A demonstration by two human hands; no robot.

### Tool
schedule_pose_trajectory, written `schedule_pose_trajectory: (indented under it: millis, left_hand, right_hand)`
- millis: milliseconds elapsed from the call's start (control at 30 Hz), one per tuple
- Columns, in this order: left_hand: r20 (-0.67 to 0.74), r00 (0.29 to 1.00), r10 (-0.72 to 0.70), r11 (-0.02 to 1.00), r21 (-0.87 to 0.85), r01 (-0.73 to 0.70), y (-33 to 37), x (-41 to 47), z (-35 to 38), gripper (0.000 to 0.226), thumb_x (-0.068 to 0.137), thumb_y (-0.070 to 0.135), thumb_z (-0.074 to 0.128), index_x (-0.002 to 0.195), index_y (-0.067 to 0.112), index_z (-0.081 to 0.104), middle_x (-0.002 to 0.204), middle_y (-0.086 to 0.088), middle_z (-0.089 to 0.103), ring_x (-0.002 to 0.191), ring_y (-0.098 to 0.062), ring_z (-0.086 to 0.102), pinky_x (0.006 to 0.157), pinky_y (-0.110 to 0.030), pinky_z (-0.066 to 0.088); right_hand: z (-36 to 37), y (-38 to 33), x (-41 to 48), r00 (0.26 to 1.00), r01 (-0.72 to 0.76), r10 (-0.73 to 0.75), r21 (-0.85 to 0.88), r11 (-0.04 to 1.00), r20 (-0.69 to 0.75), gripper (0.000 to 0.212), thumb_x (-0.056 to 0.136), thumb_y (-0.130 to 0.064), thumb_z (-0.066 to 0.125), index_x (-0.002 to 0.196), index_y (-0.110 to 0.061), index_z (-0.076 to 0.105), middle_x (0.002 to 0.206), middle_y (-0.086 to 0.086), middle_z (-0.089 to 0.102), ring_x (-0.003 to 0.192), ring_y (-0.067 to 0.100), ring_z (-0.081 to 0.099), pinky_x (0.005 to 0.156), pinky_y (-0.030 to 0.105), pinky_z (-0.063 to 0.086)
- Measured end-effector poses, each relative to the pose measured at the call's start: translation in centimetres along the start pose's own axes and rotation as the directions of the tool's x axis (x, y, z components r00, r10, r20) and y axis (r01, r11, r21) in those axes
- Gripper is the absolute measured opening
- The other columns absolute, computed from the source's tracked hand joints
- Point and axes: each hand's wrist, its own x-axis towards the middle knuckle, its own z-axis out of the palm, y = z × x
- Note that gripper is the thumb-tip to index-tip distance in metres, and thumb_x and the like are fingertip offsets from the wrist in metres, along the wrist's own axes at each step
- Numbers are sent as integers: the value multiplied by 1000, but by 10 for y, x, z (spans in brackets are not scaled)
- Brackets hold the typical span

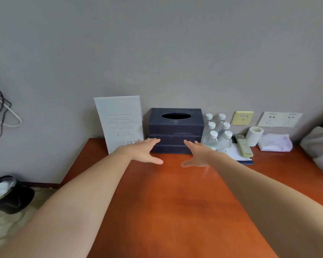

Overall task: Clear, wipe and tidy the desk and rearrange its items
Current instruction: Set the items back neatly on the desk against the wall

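Dark tissue box [175, 131] sits at the back edge of the desk [175, 211], against the wall. It is between a leaning white notice card [119, 121] on its left and a cluster of water bottles [219, 134] on its right.

Left hand [145, 151] and right hand [199, 155] are both spread, fingers straight, palms turned inward toward each other, holding nothing. They flank the lower front of the box. Fingertips overlap its front face; cannot tell whether they touch it.

Judged step: take the box from both sides to shift or square it.

How to do it well:
- Set the palms flat on the two short ends, low down, so the box lifts level and does not tip.
- Little room at the sides: card just beside the left end, bottles just beside the right. Slide the box forward first, then grip.
- Watch the card. It only leans, so a brush would likely topple it.
- Bottles stand close together, so a knock could fell several.

Further right along the wall: remote control [243, 146] on a booklet [246, 161], paper roll [254, 135], folded cloth [275, 142].
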Motion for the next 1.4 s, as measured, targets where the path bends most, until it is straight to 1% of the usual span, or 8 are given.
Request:
schedule_pose_trajectory:
  millis: [200, 500, 633, 733, 967, 1200, 1333, 1400]
  left_hand:
    - [7, 996, 93, 995, 32, -93, 135, 20, 30, 94, 90, 57, 61, 158, 29, 3, 166, 2, -1, 152, -19, -7, 121, -44, -5]
    - [180, 953, 244, 963, 74, -260, 310, 69, 93, 96, 88, 64, 59, 158, 32, 2, 166, 6, 3, 152, -21, 5, 122, -43, 7]
    - [282, 887, 367, 915, 62, -398, 374, 93, 131, 97, 84, 68, 59, 157, 37, 3, 166, 6, 2, 153, -20, 1, 123, -44, -1]
    - [365, 846, 389, 899, 53, -436, 416, 104, 160, 97, 81, 71, 60, 155, 42, 5, 166, 7, 2, 152, -33, -5, 122, -53, 7]
    - [462, 720, 519, 787, 70, -613, 484, 96, 232, 90, 88, 63, 58, 157, 26, 12, 165, -1, 12, 151, -28, 14, 123, -47, 7]
    - [444, 789, 424, 857, 84, -508, 508, 99, 278, 81, 90, 56, 60, 152, 17, 26, 155, -8, 31, 139, -29, 38, 112, -47, 35]
    - [395, 865, 310, 931, 60, -361, 524, 109, 298, 78, 92, 54, 57, 149, 8, 31, 150, -15, 39, 135, -31, 43, 109, -42, 38]
    - [414, 884, 218, 954, 99, -281, 533, 111, 307, 76, 95, 53, 54, 147, 0, 34, 148, -18, 43, 133, -33, 45, 104, -37, 39]
  right_hand:
    - [-14, 120, -62, 997, -45, 47, 37, 998, -53, 102, 85, -50, 68, 157, -25, 0, 162, 2, 19, 151, 22, 5, 120, 46, 16]
    - [-1, 285, -176, 950, -303, 308, 101, 948, -41, 102, 85, -50, 69, 157, -23, 1, 163, 3, 15, 151, 23, 7, 121, 46, 13]
    - [20, 339, -233, 886, -449, 463, 190, 873, -37, 100, 86, -51, 68, 157, -23, 2, 163, 2, 16, 151, 23, 8, 121, 44, 16]
    - [38, 364, -273, 827, -539, 561, 244, 806, -27, 100, 86, -49, 68, 157, -21, 3, 162, 4, 17, 150, 24, 11, 120, 42, 19]
    - [100, 388, -340, 661, -711, 750, 348, 611, 32, 97, 83, -45, 72, 155, -18, 14, 149, 11, 40, 140, 31, 32, 110, 44, 34]
    - [133, 415, -358, 622, -734, 777, 418, 535, 100, 92, 86, -41, 68, 156, -22, 10, 157, 7, 30, 138, 32, 36, 106, 46, 39]
    - [144, 448, -359, 601, -753, 787, 427, 500, 139, 92, 87, -42, 65, 156, -19, 8, 149, 12, 39, 134, 33, 40, 106, 48, 40]
    - [147, 465, -357, 580, -768, 798, 433, 471, 160, 83, 88, -40, 63, 153, -14, 19, 141, 14, 46, 129, 34, 46, 102, 45, 43]
